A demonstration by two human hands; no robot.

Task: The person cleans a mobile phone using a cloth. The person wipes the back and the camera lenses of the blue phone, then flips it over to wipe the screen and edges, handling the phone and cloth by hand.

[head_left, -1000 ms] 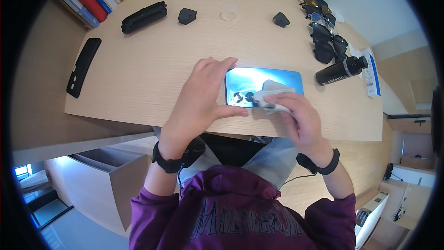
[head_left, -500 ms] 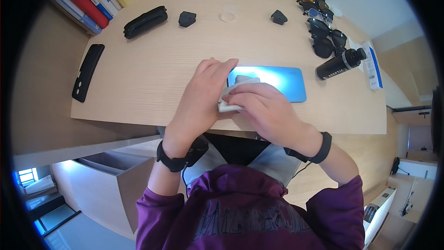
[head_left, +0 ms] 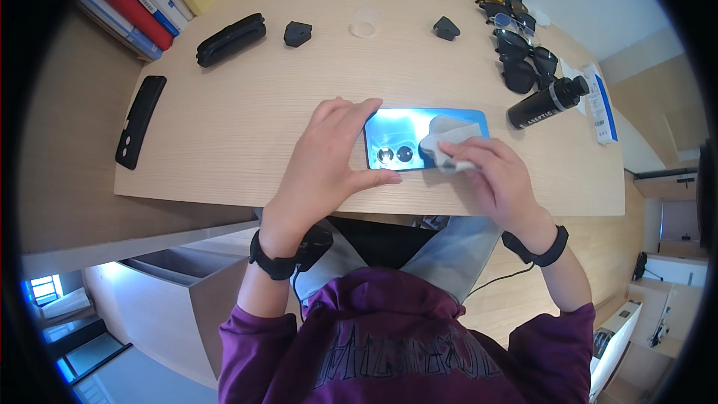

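Note:
A blue smartphone (head_left: 396, 129) lies back up on the desk, its two round camera lenses near the lower left corner. My left hand (head_left: 329, 142) grips its left end, the thumb along the near edge and the fingertips at the far corner. A crumpled light grey cloth (head_left: 447, 135) is pinched in my right hand (head_left: 497, 179) and rests on the right part of the phone's back. The cloth covers some of that surface.
On the wooden desk (head_left: 247, 127) are a black phone case (head_left: 140, 121), a black glasses case (head_left: 231, 40), two small black pieces (head_left: 298, 34) (head_left: 446, 28) and a clear ring (head_left: 364, 28). Books (head_left: 134, 7) stand far left; sunglasses (head_left: 514, 46), a black bottle (head_left: 546, 104) and a white-blue box (head_left: 601, 108) lie right.
My right hand has slid the cloth rightward across the phone, from the left end to the right part. The camera lenses now show. My left hand stays at the phone's left end.

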